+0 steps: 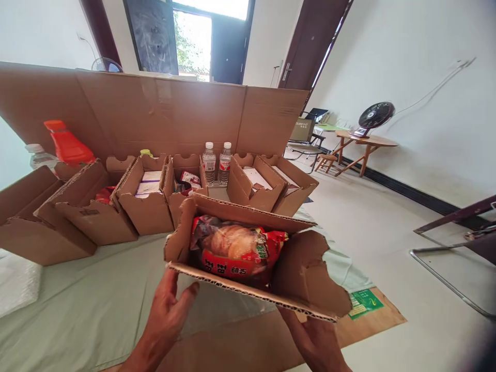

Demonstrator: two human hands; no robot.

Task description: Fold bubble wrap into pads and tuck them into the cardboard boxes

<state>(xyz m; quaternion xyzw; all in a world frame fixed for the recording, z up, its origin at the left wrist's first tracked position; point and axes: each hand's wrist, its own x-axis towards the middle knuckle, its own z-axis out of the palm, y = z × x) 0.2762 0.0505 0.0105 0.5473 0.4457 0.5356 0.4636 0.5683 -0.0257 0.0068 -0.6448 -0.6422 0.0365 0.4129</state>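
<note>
An open cardboard box (pixel 302 268) with a torn right flap is held tilted above the table. Inside it lies a red snack packet (pixel 236 250) with a picture of golden food. My right hand (pixel 318 338) grips the box from below at its front right corner, the fingers hidden under the cardboard. My left hand (pixel 166 315) is just under the box's front left edge, fingers spread and thumb pointing up at the rim, holding nothing.
A row of open cardboard boxes (pixel 145 199) with goods stands on the green-covered table (pixel 96 305), backed by a tall cardboard sheet (pixel 155 113). Two water bottles (pixel 217 163) and an orange bottle (pixel 67 144) stand there. A fan on a wooden table (pixel 374 116) is at right.
</note>
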